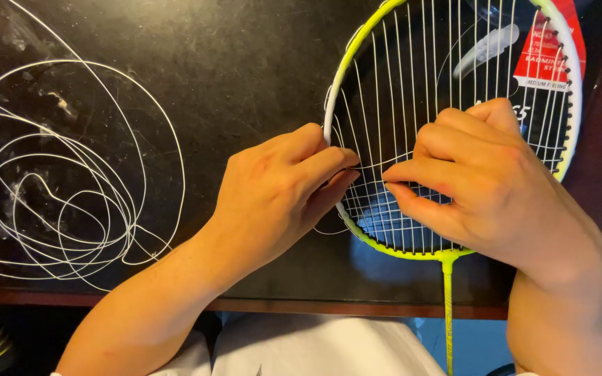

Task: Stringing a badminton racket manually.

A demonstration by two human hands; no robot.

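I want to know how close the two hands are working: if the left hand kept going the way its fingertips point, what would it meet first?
Probably the right hand's fingertips: the left hand points right across the racket's strings, with only a small gap between them.

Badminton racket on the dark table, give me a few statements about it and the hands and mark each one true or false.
1. The badminton racket has a yellow-green and white frame. True.
2. Both the left hand and the right hand are at the racket strings. True.
3. The loose white string lies coiled to the right of the racket. False: it lies to the left, on the dark table.
4. The racket head has no strings in it. False: long strings run its length and cross strings fill the lower part.
5. The racket shaft points toward the person. True.
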